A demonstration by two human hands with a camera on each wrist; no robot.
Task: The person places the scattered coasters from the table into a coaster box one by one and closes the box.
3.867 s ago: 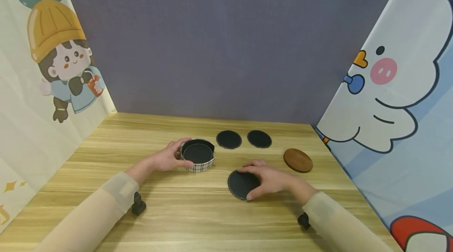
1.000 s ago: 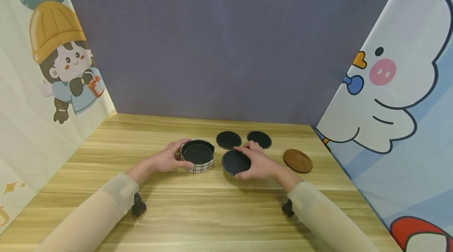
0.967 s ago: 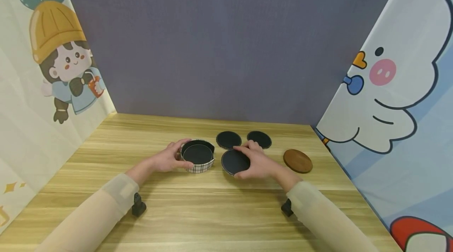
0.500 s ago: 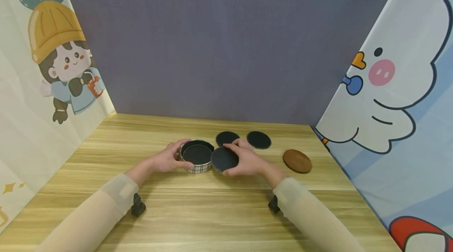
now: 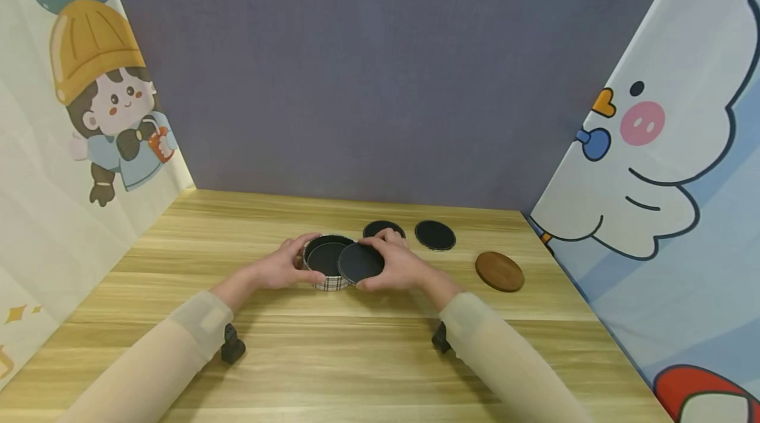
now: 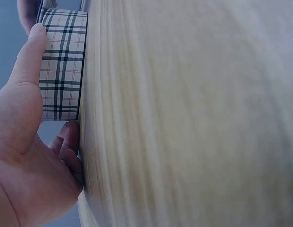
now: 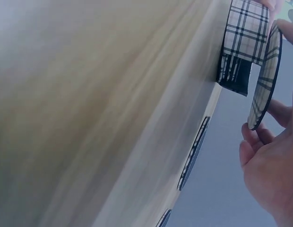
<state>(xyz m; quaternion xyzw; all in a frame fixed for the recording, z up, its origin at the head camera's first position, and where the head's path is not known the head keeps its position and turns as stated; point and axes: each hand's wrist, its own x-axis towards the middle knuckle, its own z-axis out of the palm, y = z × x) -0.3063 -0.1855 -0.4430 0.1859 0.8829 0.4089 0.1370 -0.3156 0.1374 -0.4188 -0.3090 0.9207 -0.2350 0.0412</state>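
A round coaster holder point(image 5: 331, 284) with a plaid outer wall and a black inside stands on the table, a black coaster point(image 5: 323, 258) lying in it. My left hand point(image 5: 284, 266) grips its left side, thumb at the front; the left wrist view shows the thumb along the plaid wall point(image 6: 64, 66). My right hand point(image 5: 396, 264) pinches another coaster point(image 5: 359, 264) by its edges, black face up. This coaster is raised and tilted over the holder's right rim; its plaid underside point(image 7: 265, 80) shows in the right wrist view.
Behind my right hand lies a black coaster point(image 5: 377, 227), partly hidden, with one more black coaster point(image 5: 435, 235) to its right. A brown round wooden disc point(image 5: 500, 271) lies farther right on the wooden table point(image 5: 332, 357). A grey panel point(image 5: 380, 80) rises behind the table.
My right hand has lifted the coaster from the table front and carried it left until it overlaps the holder's right rim. My left hand and the holder have stayed put.
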